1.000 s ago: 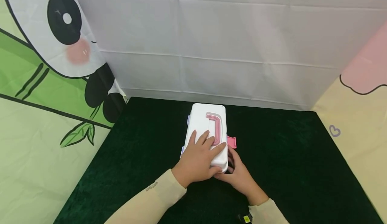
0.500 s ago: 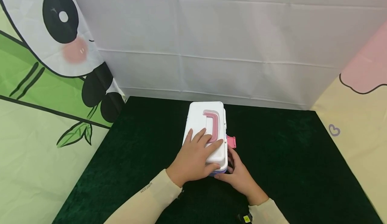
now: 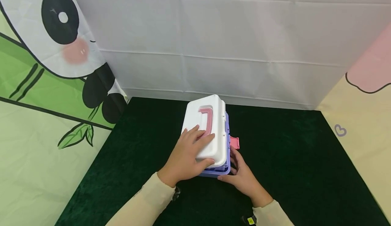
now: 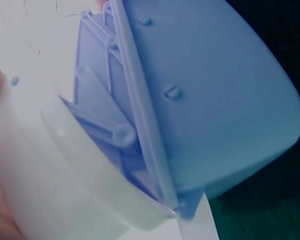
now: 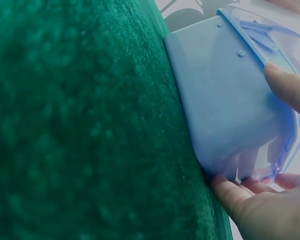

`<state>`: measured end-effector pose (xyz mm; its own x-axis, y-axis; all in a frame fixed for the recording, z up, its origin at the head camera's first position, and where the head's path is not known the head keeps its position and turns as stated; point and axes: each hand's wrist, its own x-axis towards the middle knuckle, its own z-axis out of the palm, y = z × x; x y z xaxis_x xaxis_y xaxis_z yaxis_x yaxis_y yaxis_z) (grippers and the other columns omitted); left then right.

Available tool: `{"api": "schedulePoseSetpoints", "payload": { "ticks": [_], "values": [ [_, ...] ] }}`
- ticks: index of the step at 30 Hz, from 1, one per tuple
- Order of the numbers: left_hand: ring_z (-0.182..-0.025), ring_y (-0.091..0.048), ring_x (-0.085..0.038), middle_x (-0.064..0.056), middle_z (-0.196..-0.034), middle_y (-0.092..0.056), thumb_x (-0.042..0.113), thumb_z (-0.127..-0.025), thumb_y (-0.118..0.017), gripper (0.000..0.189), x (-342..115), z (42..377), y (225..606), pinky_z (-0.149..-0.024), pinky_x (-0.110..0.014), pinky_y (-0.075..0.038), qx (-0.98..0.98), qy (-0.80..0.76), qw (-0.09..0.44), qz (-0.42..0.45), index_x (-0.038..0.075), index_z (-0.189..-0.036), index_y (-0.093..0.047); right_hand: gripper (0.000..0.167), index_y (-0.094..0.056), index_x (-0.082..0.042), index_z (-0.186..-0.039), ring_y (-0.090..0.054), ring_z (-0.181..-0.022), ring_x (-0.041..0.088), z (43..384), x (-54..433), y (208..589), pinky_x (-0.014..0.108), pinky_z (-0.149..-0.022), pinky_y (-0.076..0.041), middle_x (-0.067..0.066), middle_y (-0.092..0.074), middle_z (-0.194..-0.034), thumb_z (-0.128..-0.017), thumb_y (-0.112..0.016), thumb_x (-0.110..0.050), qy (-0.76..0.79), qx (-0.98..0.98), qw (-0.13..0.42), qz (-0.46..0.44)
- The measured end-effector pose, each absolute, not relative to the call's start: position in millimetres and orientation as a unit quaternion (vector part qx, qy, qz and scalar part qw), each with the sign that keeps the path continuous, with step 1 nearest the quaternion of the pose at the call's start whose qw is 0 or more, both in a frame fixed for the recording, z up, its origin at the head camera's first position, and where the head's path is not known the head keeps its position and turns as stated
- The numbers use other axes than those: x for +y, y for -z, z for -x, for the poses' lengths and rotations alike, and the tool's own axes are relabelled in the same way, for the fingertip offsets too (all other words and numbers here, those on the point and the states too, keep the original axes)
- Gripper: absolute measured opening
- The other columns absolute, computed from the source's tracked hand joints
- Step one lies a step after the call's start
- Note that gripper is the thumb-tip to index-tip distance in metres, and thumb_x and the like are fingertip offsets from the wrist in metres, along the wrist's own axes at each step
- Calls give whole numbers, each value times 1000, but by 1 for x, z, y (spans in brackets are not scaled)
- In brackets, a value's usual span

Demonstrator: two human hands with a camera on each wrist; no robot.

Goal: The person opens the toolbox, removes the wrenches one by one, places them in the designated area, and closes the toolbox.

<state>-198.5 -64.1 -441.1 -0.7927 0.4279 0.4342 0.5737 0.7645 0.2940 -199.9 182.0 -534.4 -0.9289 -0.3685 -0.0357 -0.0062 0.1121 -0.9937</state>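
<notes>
"Storage box [image 3: 216, 127], white lid [image 3: 218, 139], purple base [image 4: 215, 95], pink handle [image 3: 209, 120]: where was it?"

"On the green-covered desk [image 3: 290, 168], ahead of both hands, long axis running away from the person; lid raised askew, leftward of the base's right rim."

"The gap?"

"Faced right and toward the person."

"Left hand [image 3: 187, 156]?"

"Nearer the lid: lay across its top, fingers extended and spread, thumb at the near end."

"Right hand [image 3: 242, 178]?"

"Nearer the base: gripped its near right corner, fingertips just beside the pink latch [image 3: 235, 143]."
</notes>
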Motion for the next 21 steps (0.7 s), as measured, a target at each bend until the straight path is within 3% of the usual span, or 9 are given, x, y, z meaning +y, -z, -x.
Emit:
{"api": "schedulePoseSetpoints", "payload": {
  "ticks": [17,21],
  "values": [
    [-151,-29,-30,-5,-153,-48,38,-91,-73,64,-80,194,442,-119,-62,-22,-901,306,166,258,29,-151,-54,115,-16,-23,-165,-36,-147,33,200,183,535,35,-105,-47,11,-28,-165,-79,-91,-12,661,725,142,129],
    [-152,-28,-31,-6,-154,-45,33,-92,-73,63,-86,193,445,-115,-61,-33,-886,341,175,261,27,-151,-54,114,-16,-23,-164,-35,-148,33,199,183,534,35,-106,-47,10,-26,-166,-79,-91,-13,662,724,145,129]
  ]
}}
